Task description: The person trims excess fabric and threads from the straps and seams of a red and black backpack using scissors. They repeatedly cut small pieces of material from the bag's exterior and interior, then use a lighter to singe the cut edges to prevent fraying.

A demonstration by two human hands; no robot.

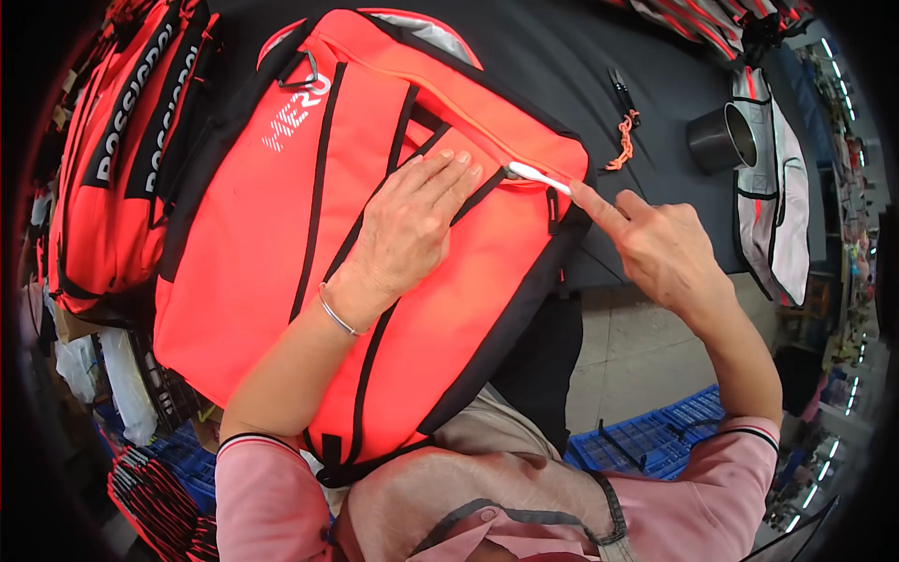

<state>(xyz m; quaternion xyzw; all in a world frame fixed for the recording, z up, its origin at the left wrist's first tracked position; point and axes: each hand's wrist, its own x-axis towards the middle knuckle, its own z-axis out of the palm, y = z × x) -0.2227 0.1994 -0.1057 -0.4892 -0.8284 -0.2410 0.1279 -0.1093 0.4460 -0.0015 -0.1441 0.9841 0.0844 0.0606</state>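
A large red-orange backpack [274,204] with black trim lies across a dark table, its near end towards my body. My left hand [421,211] rests flat on its middle panel, fingers together and nothing visible in it. My right hand [653,242] is at the bag's right edge, gripping the end of a white toothbrush-like tool [537,175]. The far end of this tool lies at a partly open seam or zip by the black trim. What its tip touches is hard to tell. A black zip pull [553,209] hangs just below the tool.
Thread snips [619,88] with an orange chain and a dark metal cup [709,140] are on the table [562,49] at right. A grey-white bag piece [762,190] hangs over its right edge. Red bags [91,232] stand stacked at left. Blue plastic pallets [632,439] lie below.
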